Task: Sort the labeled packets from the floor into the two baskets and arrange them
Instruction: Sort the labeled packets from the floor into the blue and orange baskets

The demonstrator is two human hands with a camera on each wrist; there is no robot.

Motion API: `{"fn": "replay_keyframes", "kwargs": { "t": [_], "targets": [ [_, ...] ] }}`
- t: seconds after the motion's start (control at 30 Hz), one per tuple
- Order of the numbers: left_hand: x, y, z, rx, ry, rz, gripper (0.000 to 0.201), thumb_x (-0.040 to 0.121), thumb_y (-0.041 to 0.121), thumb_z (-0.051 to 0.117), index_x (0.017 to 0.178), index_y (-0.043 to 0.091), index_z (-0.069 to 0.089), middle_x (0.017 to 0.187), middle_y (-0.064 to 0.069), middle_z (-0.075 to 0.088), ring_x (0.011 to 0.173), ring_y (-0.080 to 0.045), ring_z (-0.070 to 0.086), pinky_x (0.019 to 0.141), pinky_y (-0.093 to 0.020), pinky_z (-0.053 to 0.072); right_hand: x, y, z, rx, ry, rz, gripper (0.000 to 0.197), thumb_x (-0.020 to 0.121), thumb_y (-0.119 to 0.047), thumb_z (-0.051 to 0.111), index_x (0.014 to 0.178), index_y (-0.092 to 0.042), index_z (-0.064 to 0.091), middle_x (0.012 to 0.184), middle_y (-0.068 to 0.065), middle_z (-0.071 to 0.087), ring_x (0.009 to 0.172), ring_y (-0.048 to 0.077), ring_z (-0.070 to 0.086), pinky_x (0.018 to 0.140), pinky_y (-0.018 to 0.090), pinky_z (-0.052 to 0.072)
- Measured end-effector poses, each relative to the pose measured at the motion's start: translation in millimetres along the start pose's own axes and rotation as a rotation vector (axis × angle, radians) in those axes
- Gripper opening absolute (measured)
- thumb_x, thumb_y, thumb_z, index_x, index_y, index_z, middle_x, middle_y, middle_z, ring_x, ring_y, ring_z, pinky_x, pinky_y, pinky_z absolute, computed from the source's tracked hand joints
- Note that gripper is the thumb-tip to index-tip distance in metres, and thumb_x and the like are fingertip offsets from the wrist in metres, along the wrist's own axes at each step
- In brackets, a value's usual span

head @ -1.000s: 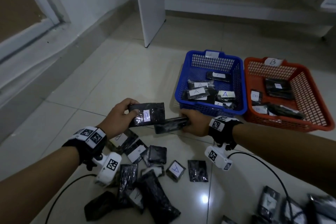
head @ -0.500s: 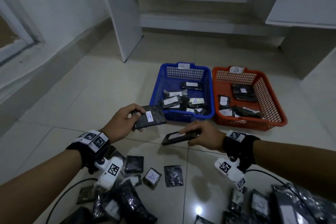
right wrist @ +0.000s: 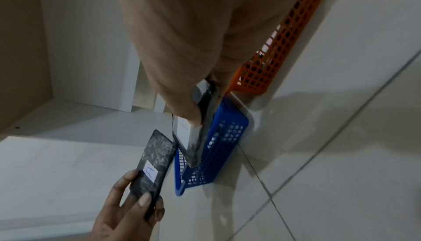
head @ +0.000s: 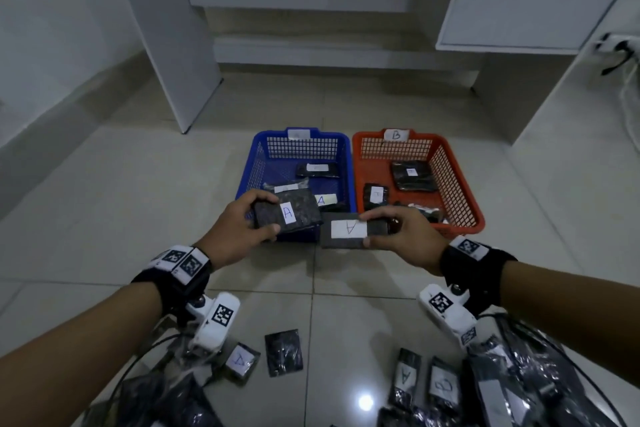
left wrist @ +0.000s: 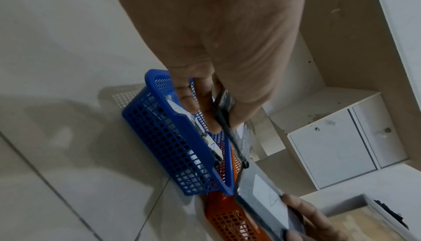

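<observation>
Each hand holds up one packet, label toward the head camera, likely so the letter can be read before it is dropped; the left hand (head: 239, 227) has thumb and fingers clamped on the edges of the left packet (head: 287, 215), which hangs over the near wall of the blue basket (head: 258, 163); the right hand (head: 403, 236) pinches the right packet (head: 348, 230) by its end, just in front of the gap between the blue basket and the orange basket (head: 457, 180), which is tagged B; the two packets nearly meet, though whether they touch I cannot tell. Both are flat, dark, crinkly plastic with a white slip marked A, the right one's letter on its side; so both seem bound for the blue basket, where other A packets lie. More packets (head: 284, 352) wait on the floor (head: 104, 204) near the wrists, some marked A, at least one B.
</observation>
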State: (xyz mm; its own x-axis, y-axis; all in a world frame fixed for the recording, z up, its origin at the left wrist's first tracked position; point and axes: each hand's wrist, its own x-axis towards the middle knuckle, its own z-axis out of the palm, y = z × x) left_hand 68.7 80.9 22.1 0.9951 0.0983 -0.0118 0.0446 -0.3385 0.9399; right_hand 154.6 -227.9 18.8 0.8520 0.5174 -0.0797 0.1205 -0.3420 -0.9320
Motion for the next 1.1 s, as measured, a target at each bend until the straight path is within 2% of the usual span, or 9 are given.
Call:
{"fn": "replay_keyframes", "kwargs": {
  "t": [0.17, 0.3, 0.47, 0.6, 0.73, 0.8, 0.9, 1.0, 1.1],
  "targets": [
    [22, -8, 5, -0.016, 0.16, 0.007, 0.053, 0.084, -0.01, 0.066, 0.123, 0.019, 0.046, 0.116, 0.005, 0.06, 0.1, -0.006, 0.065, 0.074, -0.017, 0.055, 28, -2, -22, -0.074, 0.221, -0.059, 0.03, 0.084, -0.002, 0.075, 0.108, -0.02, 0.069, 0.111, -0.007, 0.064, 0.1, 0.011, 0.064, 0.074, 0.014, 0.054],
    [44, -26, -2, -0.001, 0.292, -0.057, 0.052, 0.085, -0.005, 0.067, 0.126, 0.021, 0.046, 0.112, -0.005, 0.064, 0.1, -0.02, 0.066, 0.08, -0.028, 0.058, 61, -10, -27, 0.161, 0.295, -0.041, 0.056, 0.084, -0.001, 0.075, 0.126, -0.03, 0.051, 0.113, -0.002, 0.066, 0.096, 0.016, 0.072, 0.073, 0.032, 0.062],
    [57, -53, -2, 0.868, 0.107, -0.276, 0.046, 0.09, 0.048, 0.061, 0.132, 0.039, 0.048, 0.134, -0.005, 0.044, 0.122, -0.029, 0.045, 0.103, -0.041, 0.033, 106, -19, -16, 0.148, 0.388, -0.003, 0.037, 0.089, -0.003, 0.071, 0.12, -0.015, 0.055, 0.109, -0.001, 0.064, 0.101, 0.021, 0.07, 0.075, 0.034, 0.063],
    [64, -62, -5, 0.956, 0.168, -0.059, 0.034, 0.085, 0.031, 0.065, 0.117, 0.042, 0.061, 0.132, 0.001, 0.046, 0.12, -0.03, 0.044, 0.096, -0.047, 0.029, 126, -20, -2, 0.137, 0.343, -0.047, 0.038, 0.089, -0.007, 0.073, 0.119, -0.015, 0.052, 0.102, -0.004, 0.068, 0.092, 0.014, 0.072, 0.072, 0.031, 0.063],
    [67, -72, -8, 0.96, 0.055, 0.008, 0.017, 0.095, 0.033, 0.054, 0.097, 0.042, 0.069, 0.118, 0.014, 0.059, 0.113, -0.018, 0.055, 0.083, -0.039, 0.024, 143, -14, 13, -0.055, 0.179, -0.172, 0.025, 0.092, -0.017, 0.071, 0.115, -0.017, 0.064, 0.113, -0.002, 0.069, 0.103, 0.011, 0.067, 0.089, 0.037, 0.06],
    [65, -75, -10, 0.927, 0.067, 0.019, 0.017, 0.097, 0.038, 0.051, 0.097, 0.04, 0.067, 0.117, 0.015, 0.059, 0.111, -0.017, 0.055, 0.08, -0.038, 0.021, 147, -9, 23, -0.199, 0.032, -0.167, 0.039, 0.094, -0.018, 0.069, 0.132, -0.02, 0.06, 0.126, -0.001, 0.065, 0.113, 0.011, 0.063, 0.098, 0.037, 0.055],
    [56, -72, -14, 0.891, 0.094, 0.045, 0.014, 0.096, 0.04, 0.053, 0.099, 0.04, 0.067, 0.117, 0.017, 0.056, 0.113, -0.014, 0.052, 0.08, -0.035, 0.015, 148, 0, 37, -0.612, -0.136, -0.129, 0.071, 0.09, -0.029, 0.073, 0.152, -0.028, 0.037, 0.148, 0.004, 0.05, 0.132, 0.021, 0.05, 0.11, 0.043, 0.045],
    [42, -71, -23, 0.825, 0.147, 0.051, 0.009, 0.093, 0.038, 0.058, 0.096, 0.04, 0.066, 0.115, 0.018, 0.055, 0.111, -0.01, 0.05, 0.08, -0.033, 0.015, 143, 4, 48, -0.809, -0.188, -0.135, 0.055, 0.088, -0.034, 0.073, 0.139, -0.026, 0.055, 0.142, 0.005, 0.054, 0.125, 0.026, 0.055, 0.104, 0.043, 0.047],
    [21, -75, -32, 0.742, 0.191, 0.073, 0.015, 0.087, 0.044, 0.053, 0.095, 0.041, 0.064, 0.111, 0.018, 0.056, 0.107, -0.006, 0.049, 0.08, -0.03, 0.015, 139, -2, 47, -0.783, -0.213, -0.115, 0.049, 0.086, -0.023, 0.076, 0.133, -0.02, 0.061, 0.141, 0.004, 0.054, 0.124, 0.023, 0.054, 0.103, 0.035, 0.046]
  ]
}}
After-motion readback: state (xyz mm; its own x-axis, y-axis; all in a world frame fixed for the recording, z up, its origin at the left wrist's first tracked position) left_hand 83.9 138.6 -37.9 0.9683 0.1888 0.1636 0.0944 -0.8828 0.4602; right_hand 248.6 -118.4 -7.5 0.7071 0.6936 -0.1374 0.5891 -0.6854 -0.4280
